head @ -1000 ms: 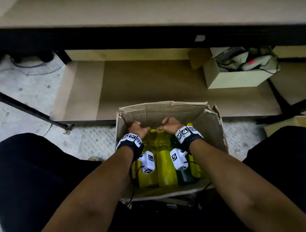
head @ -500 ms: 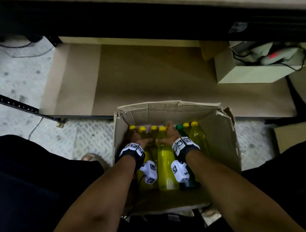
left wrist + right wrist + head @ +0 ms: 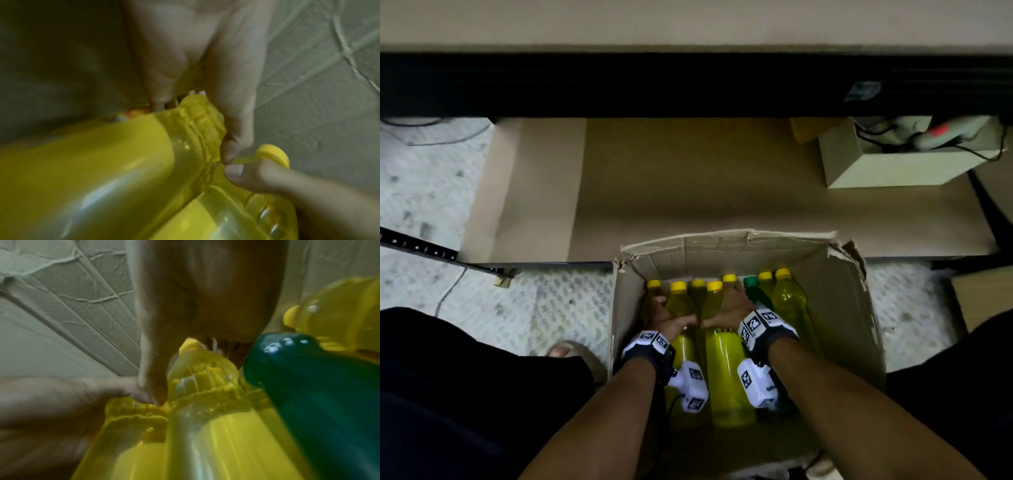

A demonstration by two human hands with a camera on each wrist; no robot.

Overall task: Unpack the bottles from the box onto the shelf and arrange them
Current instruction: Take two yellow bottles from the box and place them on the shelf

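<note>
An open cardboard box (image 3: pixel 839 308) on the floor holds several yellow bottles and one green bottle (image 3: pixel 755 291), lying with their caps toward the far wall. Both hands are inside it. My left hand (image 3: pixel 666 318) grips the shoulder of a yellow bottle (image 3: pixel 683 346) (image 3: pixel 102 178), fingers down its left side and thumb on the right. My right hand (image 3: pixel 729 310) grips the neighbouring yellow bottle (image 3: pixel 726 373) (image 3: pixel 216 426), its fingers between that bottle and the green bottle (image 3: pixel 318 394). The two thumbs touch. The low brown shelf board (image 3: pixel 688 192) lies just beyond the box.
A pale small box (image 3: pixel 887 164) with cables and devices stands at the shelf's back right. A black beam (image 3: pixel 688 85) of the upper shelf level runs overhead. My knees flank the cardboard box, and a sandalled foot (image 3: pixel 571 353) sits at its left.
Both hands have slid back from the cap end to the bottles' shoulders and closed round two yellow bottles. The head view has tilted down, so the caps now show.
</note>
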